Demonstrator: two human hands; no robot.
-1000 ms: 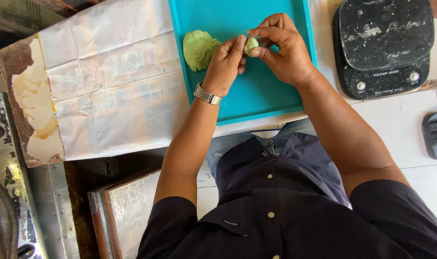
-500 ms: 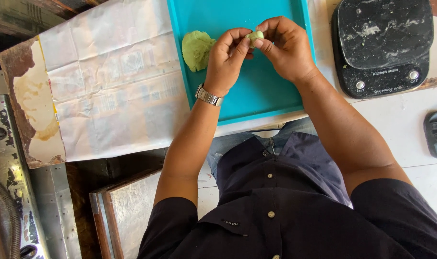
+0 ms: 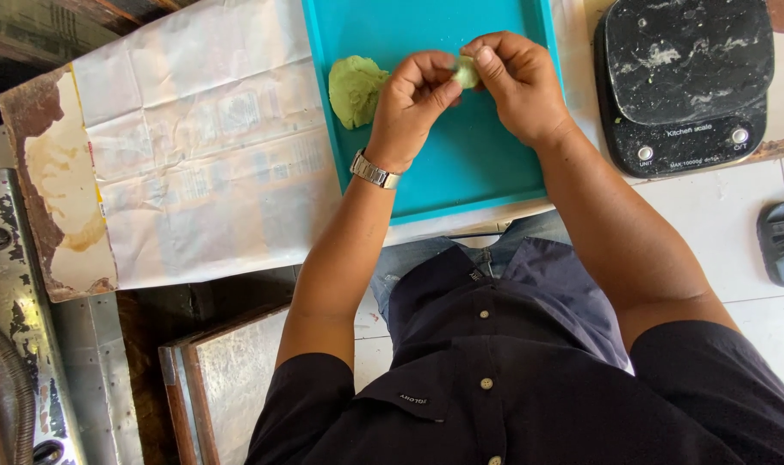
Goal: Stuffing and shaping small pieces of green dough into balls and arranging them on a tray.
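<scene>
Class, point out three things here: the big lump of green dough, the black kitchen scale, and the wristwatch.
green dough lump (image 3: 356, 89), head view, middle of its top.
black kitchen scale (image 3: 684, 60), head view, weighing plate.
wristwatch (image 3: 374, 171), head view, metal band.

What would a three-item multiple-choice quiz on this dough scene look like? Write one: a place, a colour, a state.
1. Where does the big dough lump lie?
A. on the scale
B. on the tray
C. on the floor

2. What colour is the tray?
A. red
B. white
C. turquoise

3. How is the small dough piece held?
A. pinched between both hands
B. lying loose on the paper
C. resting on the scale

Answers:
1 B, the lump sits on the tray's surface beside the left hand.
2 C, its rim and bare bottom are turquoise.
3 A, fingertips of the left hand and the right hand close on it above the tray, away from the black scale and the paper.
</scene>
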